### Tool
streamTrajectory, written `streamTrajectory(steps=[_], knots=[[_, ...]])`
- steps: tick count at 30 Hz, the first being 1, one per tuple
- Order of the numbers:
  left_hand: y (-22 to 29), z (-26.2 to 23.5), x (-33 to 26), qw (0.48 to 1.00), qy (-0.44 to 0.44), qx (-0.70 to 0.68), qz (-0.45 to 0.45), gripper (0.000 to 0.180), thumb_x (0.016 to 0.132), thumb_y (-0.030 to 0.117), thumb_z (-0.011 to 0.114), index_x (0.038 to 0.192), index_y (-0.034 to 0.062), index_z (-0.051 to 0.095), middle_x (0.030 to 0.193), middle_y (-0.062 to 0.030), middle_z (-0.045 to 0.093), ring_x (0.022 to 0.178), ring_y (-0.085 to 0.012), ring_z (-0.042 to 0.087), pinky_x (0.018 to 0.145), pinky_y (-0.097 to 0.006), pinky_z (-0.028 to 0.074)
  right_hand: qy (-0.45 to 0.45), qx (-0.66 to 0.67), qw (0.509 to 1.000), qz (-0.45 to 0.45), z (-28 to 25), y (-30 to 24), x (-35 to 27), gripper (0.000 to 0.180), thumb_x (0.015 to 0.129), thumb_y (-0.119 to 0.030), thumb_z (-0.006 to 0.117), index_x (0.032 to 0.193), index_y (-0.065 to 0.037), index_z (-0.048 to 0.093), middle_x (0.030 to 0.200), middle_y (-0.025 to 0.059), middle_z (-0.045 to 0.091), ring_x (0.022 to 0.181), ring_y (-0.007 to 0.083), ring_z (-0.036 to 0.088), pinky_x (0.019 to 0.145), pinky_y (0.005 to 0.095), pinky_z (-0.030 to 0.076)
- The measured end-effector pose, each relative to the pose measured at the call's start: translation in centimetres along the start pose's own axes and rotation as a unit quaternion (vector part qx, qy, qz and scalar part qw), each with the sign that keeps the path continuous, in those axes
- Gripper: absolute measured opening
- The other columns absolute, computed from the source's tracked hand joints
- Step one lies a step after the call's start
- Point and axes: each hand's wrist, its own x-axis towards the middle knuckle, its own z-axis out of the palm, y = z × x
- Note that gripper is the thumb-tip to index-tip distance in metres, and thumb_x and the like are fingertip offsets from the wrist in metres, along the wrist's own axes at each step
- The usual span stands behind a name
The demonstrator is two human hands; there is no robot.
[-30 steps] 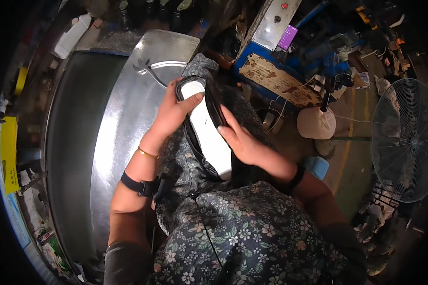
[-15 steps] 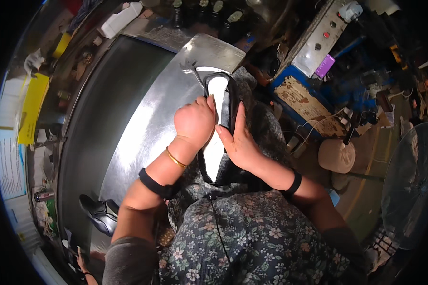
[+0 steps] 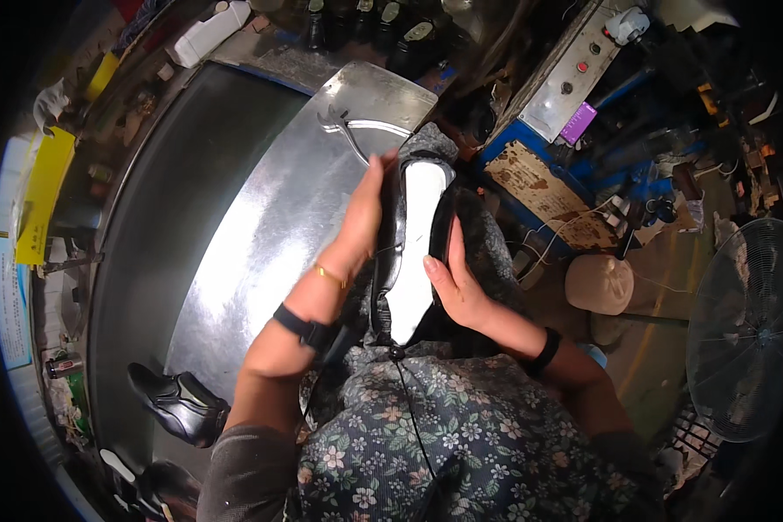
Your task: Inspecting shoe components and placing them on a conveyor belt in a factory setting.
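A black shoe (image 3: 381,283) lies sole up on my lap, its white insole (image 3: 422,222) facing me and dark upper edges standing around it. My right hand (image 3: 461,283) grips its right side, thumb on the insole edge and fingers down along the wall. Flat against the upper left side rests my left hand (image 3: 364,209), seen edge-on with its fingers stretched toward the far end. Some of those fingertips are blurred. Beyond it, metal pincers (image 3: 346,130) with spread handles lie on a shiny metal plate (image 3: 261,200).
Left of the plate runs a dark conveyor belt (image 3: 161,209). A finished-looking black shoe (image 3: 178,404) sits at lower left, with more shoe parts below it. To the right stand a control box (image 3: 574,74), a beige jug (image 3: 600,284) and a fan (image 3: 744,331). A white bottle (image 3: 209,35) lies far left.
My left hand has gone from a fist at the insole edge to stretched fingers along the shoe's side. The shoe has turned, showing more of the insole. My right hand keeps its hold.
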Motion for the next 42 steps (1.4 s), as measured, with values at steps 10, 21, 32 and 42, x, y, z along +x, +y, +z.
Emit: streamTrajectory(steps=[10,21,32,42], knots=[[2.3,1.7,-0.2,0.946,-0.157,0.283,0.028,0.052,0.096,0.038,0.057,0.128,-0.0026,0.054,0.127,-0.0104,0.057,0.118,-0.0166,0.051,0.102,-0.029,0.038,0.051,0.313,0.933,0.171,-5.0,-1.9,9.4,0.052,0.105,-0.042,0.035,0.139,-0.004,0.047,0.135,0.0101,0.052,0.127,0.0201,0.045,0.109,0.0323,0.033],[0.5,2.4,0.4,0.976,-0.174,0.128,0.035,0.048,0.098,0.026,0.057,0.134,-0.0036,0.048,0.131,-0.0126,0.054,0.123,-0.0180,0.047,0.106,-0.029,0.035,0.001,0.375,0.903,0.210,-6.2,-3.8,10.4,0.033,0.102,-0.013,0.040,0.131,-0.002,0.053,0.129,0.0091,0.057,0.121,0.0193,0.051,0.104,0.0297,0.036],[2.2,1.2,0.8,0.940,-0.264,0.215,-0.009,0.070,0.088,0.025,0.069,0.144,0.0012,0.034,0.141,-0.0122,0.043,0.126,-0.0194,0.044,0.109,-0.031,0.033,-0.028,0.211,0.973,0.086,-5.9,-1.6,7.5,0.061,0.094,-0.003,0.055,0.150,-0.008,0.032,0.145,0.0069,0.041,0.130,0.0177,0.041,0.107,0.0308,0.034],[6.0,6.0,-7.7,0.834,-0.392,0.256,0.292,0.072,0.078,0.036,0.078,0.137,0.0069,0.049,0.146,-0.0202,0.041,0.138,-0.0402,0.033,0.112,-0.050,0.028,-0.136,0.172,0.946,0.239,-14.0,-9.1,4.8,0.090,0.081,-0.040,0.070,0.150,-0.003,0.026,0.143,0.0103,0.044,0.134,0.0204,0.039,0.111,0.0345,0.031]])
